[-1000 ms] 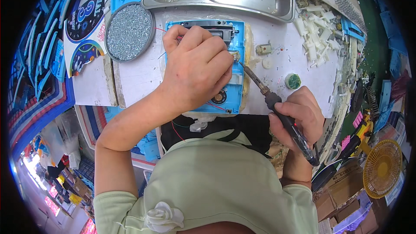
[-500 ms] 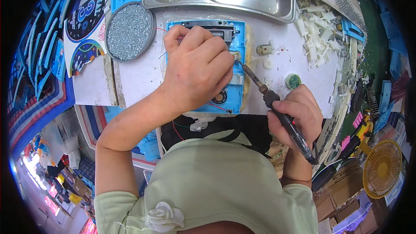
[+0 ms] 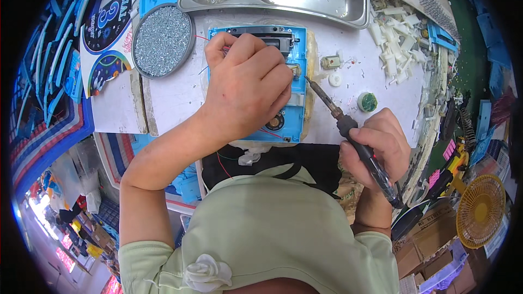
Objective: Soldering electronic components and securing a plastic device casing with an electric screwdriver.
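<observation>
A blue plastic housing [image 3: 296, 114] lies in front of me, with a black part [image 3: 283, 43] near its far end and a round speaker-like part [image 3: 277, 122] near its close end. My left hand [image 3: 248, 84] rests over it, fingers bent and pinched around a thin red wire; the fingertips are mostly hidden. A small metal part [image 3: 295, 71] sits in the housing beside those fingers. In my right hand [image 3: 381, 144] is a black soldering iron [image 3: 362, 152], held like a pen. Its tip hovers at the housing's right edge, apart from the metal part.
A grey dish of metal screws [image 3: 163, 41] stands left, a steel tray [image 3: 272, 8] at the back. Right of the housing lie a small motor [image 3: 330, 62], a white disc [image 3: 335, 79], a small round tub [image 3: 367, 102] and a pile of white plastic pieces [image 3: 400, 38].
The soldering iron's tip has drawn back to the right and slightly toward me, off the small metal part. My left hand has hardly moved.
</observation>
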